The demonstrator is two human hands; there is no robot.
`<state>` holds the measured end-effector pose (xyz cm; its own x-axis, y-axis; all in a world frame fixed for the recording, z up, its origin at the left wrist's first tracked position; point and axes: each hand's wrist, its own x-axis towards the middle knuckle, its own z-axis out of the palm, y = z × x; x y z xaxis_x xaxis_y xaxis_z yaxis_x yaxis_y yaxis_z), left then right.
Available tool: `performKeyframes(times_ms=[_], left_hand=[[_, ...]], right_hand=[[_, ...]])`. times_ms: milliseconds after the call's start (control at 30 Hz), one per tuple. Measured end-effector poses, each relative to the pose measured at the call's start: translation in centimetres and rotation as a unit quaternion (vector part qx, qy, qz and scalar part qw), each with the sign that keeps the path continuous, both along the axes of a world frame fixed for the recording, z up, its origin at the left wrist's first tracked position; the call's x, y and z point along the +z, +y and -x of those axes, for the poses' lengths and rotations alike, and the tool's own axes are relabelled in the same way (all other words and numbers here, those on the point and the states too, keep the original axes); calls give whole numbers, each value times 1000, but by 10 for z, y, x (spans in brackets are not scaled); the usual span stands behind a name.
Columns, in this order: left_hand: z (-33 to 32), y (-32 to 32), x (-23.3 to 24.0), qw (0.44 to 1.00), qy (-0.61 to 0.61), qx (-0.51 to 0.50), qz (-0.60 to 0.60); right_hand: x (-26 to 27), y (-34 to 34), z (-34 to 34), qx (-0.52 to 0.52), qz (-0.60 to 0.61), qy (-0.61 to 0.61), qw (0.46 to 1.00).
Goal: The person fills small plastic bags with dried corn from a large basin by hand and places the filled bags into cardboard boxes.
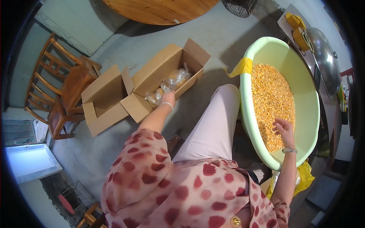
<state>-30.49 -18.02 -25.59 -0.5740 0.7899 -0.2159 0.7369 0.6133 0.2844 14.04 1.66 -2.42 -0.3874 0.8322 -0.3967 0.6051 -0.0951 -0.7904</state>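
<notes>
My left hand (168, 98) reaches into an open cardboard box (156, 63), at the near end of a row of knotted clear plastic bags (175, 79) with yellowish contents. Its fingertips are hidden, so whether it grips a bag does not show. To the right, my right hand (283, 128) hovers over yellow corn kernels (269, 97) in a large pale green plastic tub (305, 94). Its fingers are loosely bent and apart, and nothing shows in them. Yellow tape (245, 66) hangs from the tub's left rim.
A second open cardboard box (107, 92) touches the first on its left. Wooden chairs (68, 88) stand at the far left, and a round wooden table (162, 10) is at the top. Tape rolls (301, 38) and a metal wok lid (323, 59) lie beyond the tub. A yellow bag (304, 178) is below it.
</notes>
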Motion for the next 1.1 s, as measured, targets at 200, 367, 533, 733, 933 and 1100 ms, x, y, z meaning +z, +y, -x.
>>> performKeyframes(times_ms=[200, 367, 533, 733, 933, 1100], left_hand=[[0, -4, 6, 999, 12, 29, -42], [-4, -3, 5, 999, 33, 27, 26], [-9, 14, 21, 995, 1, 13, 99], [10, 43, 59, 999, -23, -14, 27], [-1, 96, 134, 951, -83, -60, -292], [-80, 121, 227, 878, -187, -112, -425]], right_hand=[[0, -1, -2, -16, 3, 3, 1000], [0, -3, 1, -13, 3, 7, 1000], [19, -2, -10, -8, -30, 9, 999], [66, -9, -55, -29, -133, 39, 990], [96, -42, -136, -172, -187, 57, 966], [104, -86, -208, -328, -230, 48, 915]])
